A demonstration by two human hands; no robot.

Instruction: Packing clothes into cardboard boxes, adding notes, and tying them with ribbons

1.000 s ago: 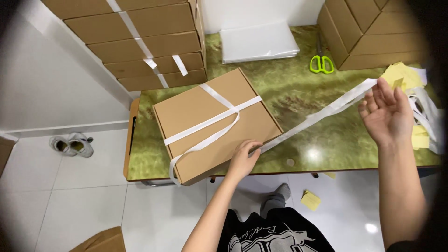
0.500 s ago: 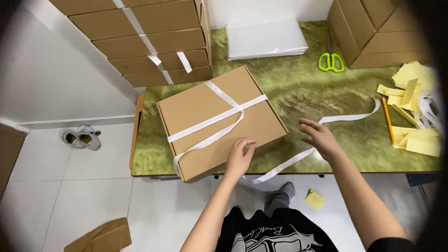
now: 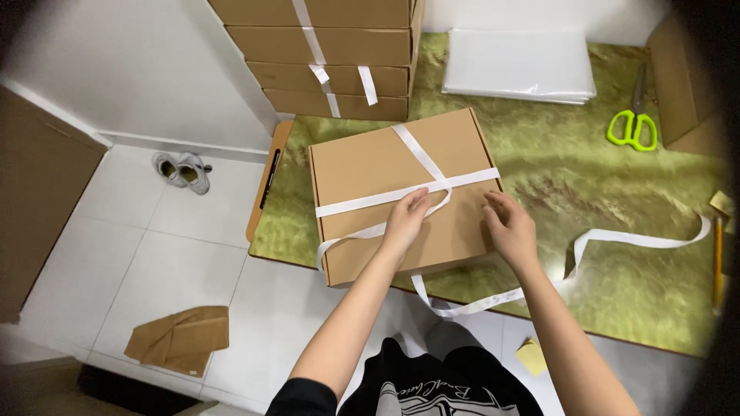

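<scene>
A flat brown cardboard box [image 3: 370, 162] lies at the left end of a green marbled table [image 3: 593, 192], with a white ribbon [image 3: 366, 202] crossed over its lid. My left hand [image 3: 406, 222] pinches the ribbon just below the crossing, where a loose loop curls toward the box's near left corner. My right hand [image 3: 509, 227] rests on the lid near its right front corner, fingers apart, holding nothing. The ribbon's long tail [image 3: 640, 240] comes out from under the box's front edge and runs right across the table.
Several ribbon-tied brown boxes [image 3: 339, 46] are stacked behind. A pile of white sheets [image 3: 520, 65] and green scissors [image 3: 632, 127] lie at the table's back. On the white floor sit shoes [image 3: 181, 171], folded cardboard [image 3: 181, 339] and a yellow paper scrap [image 3: 532, 356].
My right hand let go of the stretched ribbon tail and came left onto the box lid. My left hand moved up from the front edge to the ribbon crossing. The tail now lies slack.
</scene>
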